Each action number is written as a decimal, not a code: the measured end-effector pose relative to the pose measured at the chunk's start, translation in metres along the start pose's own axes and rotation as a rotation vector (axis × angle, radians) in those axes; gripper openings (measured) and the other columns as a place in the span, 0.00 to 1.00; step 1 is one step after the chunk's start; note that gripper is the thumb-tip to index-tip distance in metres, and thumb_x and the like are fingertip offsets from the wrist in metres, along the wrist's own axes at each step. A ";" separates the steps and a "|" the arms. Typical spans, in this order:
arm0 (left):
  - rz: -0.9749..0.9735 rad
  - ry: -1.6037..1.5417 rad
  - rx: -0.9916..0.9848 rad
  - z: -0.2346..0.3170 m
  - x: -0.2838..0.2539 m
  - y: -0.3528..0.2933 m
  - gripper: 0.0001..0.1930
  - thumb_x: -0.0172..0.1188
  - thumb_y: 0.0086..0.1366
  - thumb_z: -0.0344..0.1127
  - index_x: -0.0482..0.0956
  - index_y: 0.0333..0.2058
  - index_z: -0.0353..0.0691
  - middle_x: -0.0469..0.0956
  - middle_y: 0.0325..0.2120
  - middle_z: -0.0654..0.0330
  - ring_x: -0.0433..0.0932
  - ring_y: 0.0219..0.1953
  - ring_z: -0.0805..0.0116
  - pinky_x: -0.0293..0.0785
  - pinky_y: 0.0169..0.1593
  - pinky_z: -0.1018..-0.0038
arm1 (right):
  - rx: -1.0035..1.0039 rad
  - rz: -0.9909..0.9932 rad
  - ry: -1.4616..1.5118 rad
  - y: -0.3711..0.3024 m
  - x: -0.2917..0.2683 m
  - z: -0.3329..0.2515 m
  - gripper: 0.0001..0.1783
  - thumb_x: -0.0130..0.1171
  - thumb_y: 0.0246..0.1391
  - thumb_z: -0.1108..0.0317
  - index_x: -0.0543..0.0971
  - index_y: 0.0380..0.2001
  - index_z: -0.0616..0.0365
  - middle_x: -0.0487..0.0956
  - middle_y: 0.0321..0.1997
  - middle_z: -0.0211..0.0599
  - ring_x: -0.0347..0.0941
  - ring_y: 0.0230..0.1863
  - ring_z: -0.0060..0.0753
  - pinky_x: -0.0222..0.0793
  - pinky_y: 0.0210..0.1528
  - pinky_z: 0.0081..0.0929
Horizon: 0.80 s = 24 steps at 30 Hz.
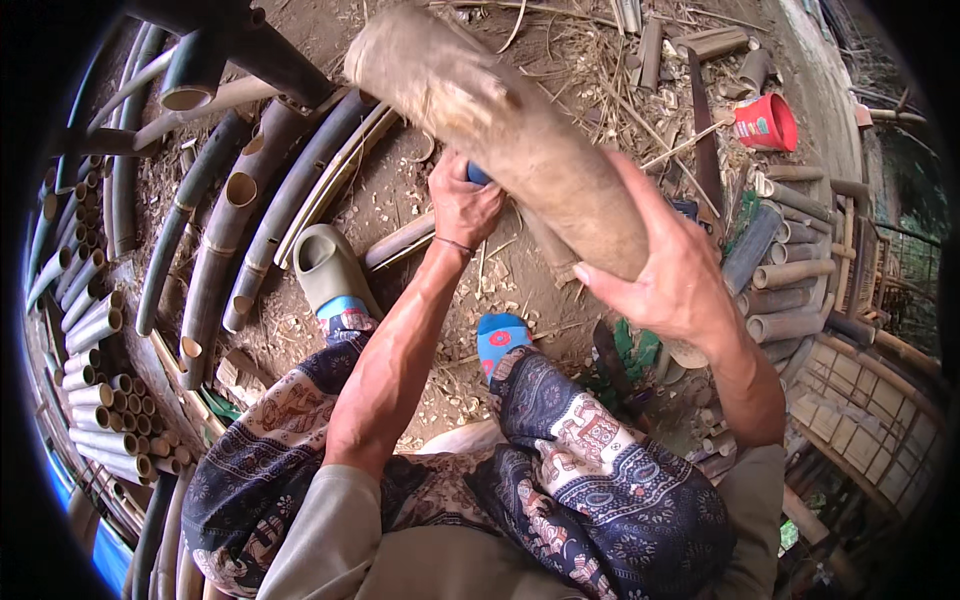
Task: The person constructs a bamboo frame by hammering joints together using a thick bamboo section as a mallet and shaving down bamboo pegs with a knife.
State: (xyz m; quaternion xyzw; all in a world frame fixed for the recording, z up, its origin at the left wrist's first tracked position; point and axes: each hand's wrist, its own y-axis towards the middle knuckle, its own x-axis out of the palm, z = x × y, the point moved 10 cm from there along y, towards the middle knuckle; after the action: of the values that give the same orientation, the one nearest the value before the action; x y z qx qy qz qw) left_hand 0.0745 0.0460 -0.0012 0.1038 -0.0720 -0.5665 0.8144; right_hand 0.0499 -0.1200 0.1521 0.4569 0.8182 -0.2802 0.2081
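My right hand (pixel 675 265) is wrapped round the near end of a thick wooden log (pixel 560 170), pale brown with a splintered, worn patch near its far end. The log is raised and slants away to the upper left. Below its middle, my left hand (pixel 463 203) is closed in a fist on a blue handle (pixel 478 175). Only a small part of that handle shows; the log hides the rest. Beside my left forearm, a split bamboo piece (pixel 400 240) lies on the ground.
Long dark bamboo poles (pixel 232 220) and stacked cut tubes (pixel 110 420) fill the left side. To the right are a red bucket (pixel 766 124), a rusty long blade (pixel 703 130) and bamboo offcuts (pixel 795 272). A green-grey clog (pixel 330 265) stands by my left foot. Shavings cover the dirt.
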 end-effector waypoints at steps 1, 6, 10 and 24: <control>-0.025 0.092 -0.002 0.006 0.001 -0.003 0.10 0.67 0.52 0.36 0.79 0.31 0.38 0.71 0.24 0.54 0.74 0.28 0.55 0.70 0.34 0.66 | -0.075 0.058 0.024 -0.003 -0.008 -0.005 0.47 0.67 0.42 0.66 0.57 0.63 0.67 0.68 0.59 0.53 0.65 0.61 0.43 0.58 0.63 0.35; -0.105 0.201 -0.006 0.016 0.015 0.001 0.10 0.65 0.54 0.36 0.79 0.33 0.39 0.69 0.23 0.54 0.72 0.27 0.54 0.69 0.33 0.64 | -0.136 0.163 0.058 -0.007 -0.005 0.012 0.49 0.67 0.43 0.65 0.53 0.65 0.67 0.67 0.60 0.58 0.65 0.62 0.42 0.60 0.62 0.35; -0.266 0.090 -0.043 0.004 0.013 0.000 0.13 0.65 0.56 0.38 0.80 0.38 0.39 0.78 0.32 0.54 0.78 0.33 0.59 0.73 0.41 0.69 | -0.090 0.008 0.010 0.010 0.006 0.012 0.50 0.67 0.45 0.59 0.52 0.65 0.67 0.71 0.56 0.60 0.70 0.57 0.45 0.64 0.60 0.37; -0.298 0.168 -0.323 0.015 -0.018 -0.007 0.13 0.67 0.56 0.40 0.81 0.33 0.34 0.78 0.23 0.65 0.72 0.25 0.80 0.70 0.30 0.79 | -0.130 0.054 0.121 0.002 0.036 0.049 0.49 0.67 0.45 0.57 0.53 0.64 0.69 0.68 0.58 0.61 0.71 0.55 0.53 0.69 0.57 0.41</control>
State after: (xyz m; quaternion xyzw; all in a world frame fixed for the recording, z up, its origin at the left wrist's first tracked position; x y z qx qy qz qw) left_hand 0.0587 0.0589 0.0121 0.0283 0.1038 -0.6741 0.7308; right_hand 0.0374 -0.1285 0.0926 0.4804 0.8331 -0.1927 0.1951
